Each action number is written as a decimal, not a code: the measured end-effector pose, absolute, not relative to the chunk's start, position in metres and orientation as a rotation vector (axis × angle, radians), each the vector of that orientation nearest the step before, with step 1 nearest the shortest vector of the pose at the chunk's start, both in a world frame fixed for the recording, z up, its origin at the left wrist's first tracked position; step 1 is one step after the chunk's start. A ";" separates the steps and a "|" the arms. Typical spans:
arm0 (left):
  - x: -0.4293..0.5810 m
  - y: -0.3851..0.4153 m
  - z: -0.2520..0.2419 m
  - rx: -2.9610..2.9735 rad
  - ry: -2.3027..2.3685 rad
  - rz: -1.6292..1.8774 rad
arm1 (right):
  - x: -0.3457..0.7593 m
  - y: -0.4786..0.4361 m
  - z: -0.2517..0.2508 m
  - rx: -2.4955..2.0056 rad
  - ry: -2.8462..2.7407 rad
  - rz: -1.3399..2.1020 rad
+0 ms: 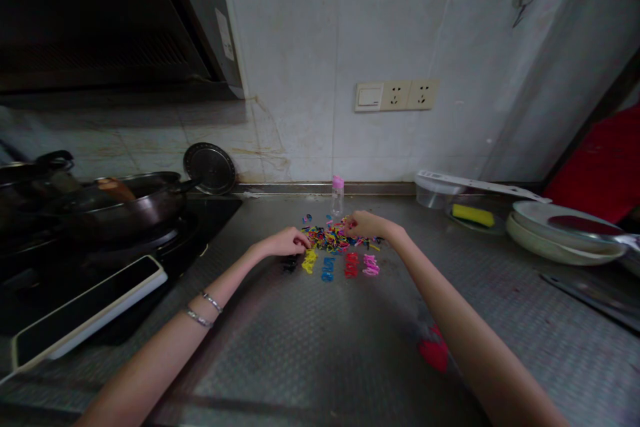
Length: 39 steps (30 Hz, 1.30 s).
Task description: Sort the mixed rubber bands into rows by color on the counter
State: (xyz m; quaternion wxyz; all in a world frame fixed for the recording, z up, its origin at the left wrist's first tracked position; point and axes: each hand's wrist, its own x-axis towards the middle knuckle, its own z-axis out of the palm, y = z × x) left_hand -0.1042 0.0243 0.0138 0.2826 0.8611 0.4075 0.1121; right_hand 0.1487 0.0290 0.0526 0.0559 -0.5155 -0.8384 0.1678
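Note:
A mixed pile of small coloured rubber bands (327,239) lies on the metal counter. In front of it sit sorted clusters of black bands (289,265), yellow bands (309,261), blue bands (327,269), red bands (351,265) and pink bands (371,265). My left hand (289,241) is at the pile's left edge, just above the yellow and black clusters, its fingers pinched together. At the right side of the pile, my right hand (369,223) reaches down with bent, closed fingers. What either hand holds is too small to make out.
Behind the pile stands a clear bottle with a pink cap (338,197). A pan (135,203) sits on the stove at left, near a white-edged device (90,310). To the right are a plastic tub (433,193), a yellow sponge (473,215) and stacked bowls (555,240).

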 end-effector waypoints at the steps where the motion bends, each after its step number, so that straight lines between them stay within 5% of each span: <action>1: -0.104 0.024 0.014 2.307 1.084 0.308 | 0.149 0.029 0.053 -1.568 -2.546 0.499; 39: -0.104 0.037 -0.001 2.478 1.434 0.572 | 0.149 0.033 0.046 -1.541 -2.592 0.479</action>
